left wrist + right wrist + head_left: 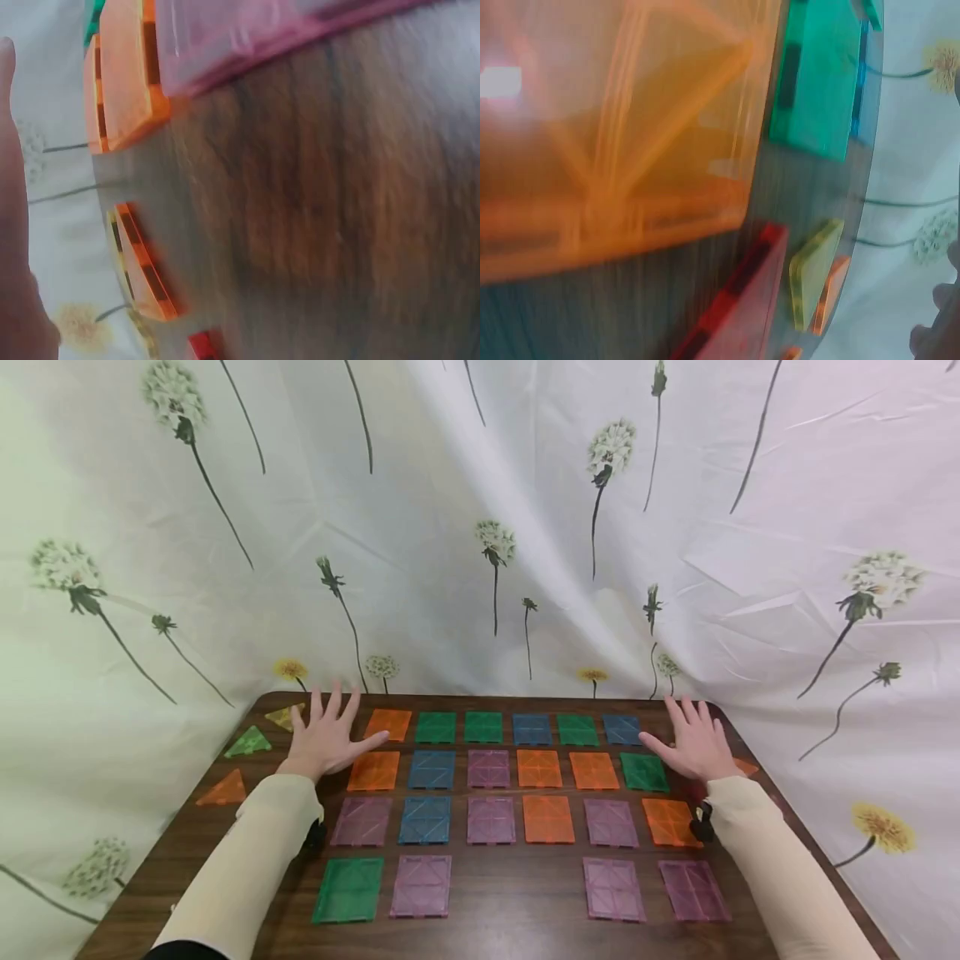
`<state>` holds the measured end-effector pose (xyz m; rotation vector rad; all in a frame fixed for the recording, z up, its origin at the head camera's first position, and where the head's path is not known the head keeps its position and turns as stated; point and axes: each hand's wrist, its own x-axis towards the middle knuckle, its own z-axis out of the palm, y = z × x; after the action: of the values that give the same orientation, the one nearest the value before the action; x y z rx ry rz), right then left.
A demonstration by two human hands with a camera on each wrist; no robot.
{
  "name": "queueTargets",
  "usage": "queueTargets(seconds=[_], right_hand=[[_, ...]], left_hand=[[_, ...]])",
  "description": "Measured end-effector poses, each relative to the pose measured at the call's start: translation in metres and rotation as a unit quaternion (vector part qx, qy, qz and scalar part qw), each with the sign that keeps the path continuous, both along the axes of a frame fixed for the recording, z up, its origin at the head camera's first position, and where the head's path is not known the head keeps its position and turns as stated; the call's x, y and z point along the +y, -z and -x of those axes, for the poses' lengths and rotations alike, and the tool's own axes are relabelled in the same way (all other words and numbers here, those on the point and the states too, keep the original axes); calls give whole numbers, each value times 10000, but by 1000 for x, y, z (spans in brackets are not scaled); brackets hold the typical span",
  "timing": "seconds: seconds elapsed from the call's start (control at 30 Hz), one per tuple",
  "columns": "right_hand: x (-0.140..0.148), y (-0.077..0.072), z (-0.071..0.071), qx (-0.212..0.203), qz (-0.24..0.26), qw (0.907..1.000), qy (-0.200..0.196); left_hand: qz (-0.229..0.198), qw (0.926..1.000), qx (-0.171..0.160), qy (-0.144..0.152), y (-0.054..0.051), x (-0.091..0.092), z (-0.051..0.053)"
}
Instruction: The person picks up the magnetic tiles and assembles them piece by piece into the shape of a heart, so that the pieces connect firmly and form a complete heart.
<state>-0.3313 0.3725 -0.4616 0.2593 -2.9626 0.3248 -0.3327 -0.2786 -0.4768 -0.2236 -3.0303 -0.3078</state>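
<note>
My left hand, fingers spread and holding nothing, is over the back left of the table, by an orange square magnetic tile and a yellow triangular tile. At the back right, my right hand is likewise spread, beside a green square tile and a blue one. Whether either palm touches anything, I cannot tell. Below the right wrist lies an orange square tile; the right wrist view shows a red tile there, largely hidden by my hand in the head view.
Rows of translucent square tiles, including a purple one, lie flat on the dark wooden table. A green triangle and an orange triangle lie along the left edge. Behind hangs a white curtain printed with dandelions.
</note>
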Motion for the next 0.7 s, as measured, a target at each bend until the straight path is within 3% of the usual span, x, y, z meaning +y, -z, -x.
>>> queueTargets(seconds=[0.1,0.3,0.7], right_hand=[[-8,3,3,-71,26,9998,-185],[-30,7,7,-15,167,9969,-768],[-93,10,-1,-261,481,9796,-1935]], left_hand=[[-183,9997,-140,63,-2,7,1],[-311,9990,-115,308,-9,27,0],[-668,9910,155,1146,-18,95,-8]])
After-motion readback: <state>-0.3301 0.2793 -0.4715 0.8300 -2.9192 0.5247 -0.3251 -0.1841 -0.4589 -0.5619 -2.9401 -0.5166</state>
